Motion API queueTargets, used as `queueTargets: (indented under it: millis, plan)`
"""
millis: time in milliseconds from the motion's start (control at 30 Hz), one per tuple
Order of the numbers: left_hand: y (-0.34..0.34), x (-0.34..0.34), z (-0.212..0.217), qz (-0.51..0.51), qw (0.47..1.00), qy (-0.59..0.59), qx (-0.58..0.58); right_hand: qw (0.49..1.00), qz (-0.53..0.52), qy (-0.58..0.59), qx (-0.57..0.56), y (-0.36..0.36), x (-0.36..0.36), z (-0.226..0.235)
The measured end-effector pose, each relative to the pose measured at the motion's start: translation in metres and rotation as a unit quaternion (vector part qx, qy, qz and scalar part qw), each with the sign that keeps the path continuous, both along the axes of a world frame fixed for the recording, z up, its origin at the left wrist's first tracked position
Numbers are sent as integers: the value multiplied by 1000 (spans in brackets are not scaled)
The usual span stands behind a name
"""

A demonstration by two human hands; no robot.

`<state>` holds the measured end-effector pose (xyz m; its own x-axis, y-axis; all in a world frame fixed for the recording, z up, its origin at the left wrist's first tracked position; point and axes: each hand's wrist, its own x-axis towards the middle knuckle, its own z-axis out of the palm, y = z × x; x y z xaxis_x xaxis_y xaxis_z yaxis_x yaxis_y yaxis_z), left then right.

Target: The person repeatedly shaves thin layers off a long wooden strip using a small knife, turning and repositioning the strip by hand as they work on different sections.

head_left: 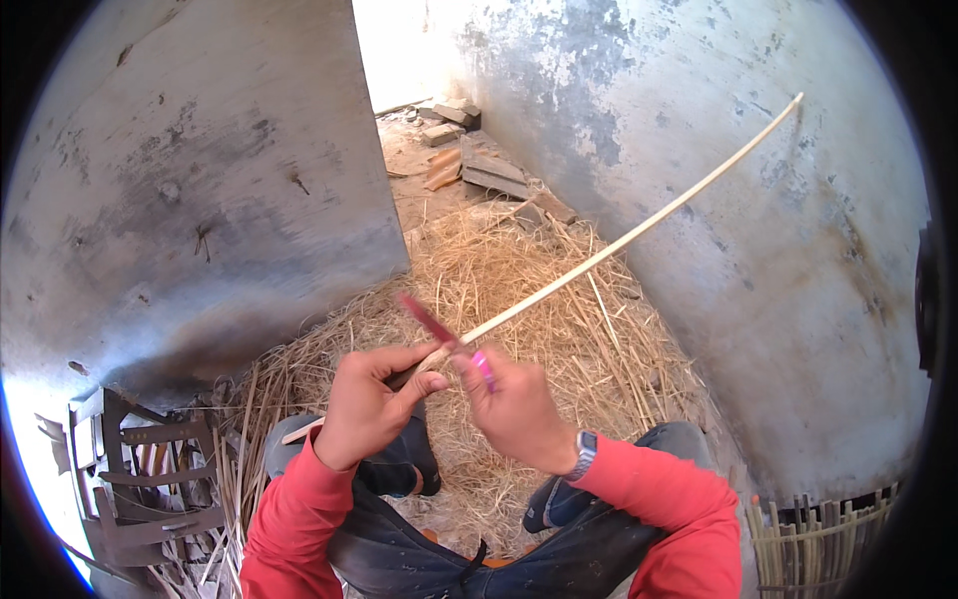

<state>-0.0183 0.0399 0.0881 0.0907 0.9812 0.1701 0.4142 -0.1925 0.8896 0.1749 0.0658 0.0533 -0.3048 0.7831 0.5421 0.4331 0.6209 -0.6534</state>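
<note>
A long, pale bamboo strip [619, 246] slants across the middle, its far end raised at the upper right and bending slightly. My left hand [374, 401] is closed on it with thumb and fingers; the near end sticks out behind that wrist. My right hand [514, 407] is closed just right of it, around what looks like a knife [427, 319]. Its narrow, dark-red blade points up and left and meets the strip; the handle is mostly hidden in my fingers. A bright pink band [484, 370] shows at the right index finger.
Loose shavings [499, 262] cover the floor ahead and between my feet. Bricks and slabs [489, 172] lie by the far opening. Walls rise on both sides. A broken dark chair frame [150, 479] stands at left, and a row of upright sticks [818, 544] at lower right.
</note>
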Motion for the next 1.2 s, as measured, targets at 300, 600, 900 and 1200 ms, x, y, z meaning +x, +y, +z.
queueTargets:
  millis: [300, 600, 900, 1200]
  plan:
    - [4, -23, 8, -91, 953, -214, -192, 980, -170, 97, 24, 50, 63, 32]
    - [4, -18, 16, -76, 943, -226, -231, 995, -91, 15, -37, 12, 45, 13]
    - [3, -15, 13, -87, 947, -216, -219, 995, 5, 45, -86, -16, 5, -7]
    - [3, -17, 18, -75, 943, -227, -230, 950, 6, 179, -255, 7, 22, -3]
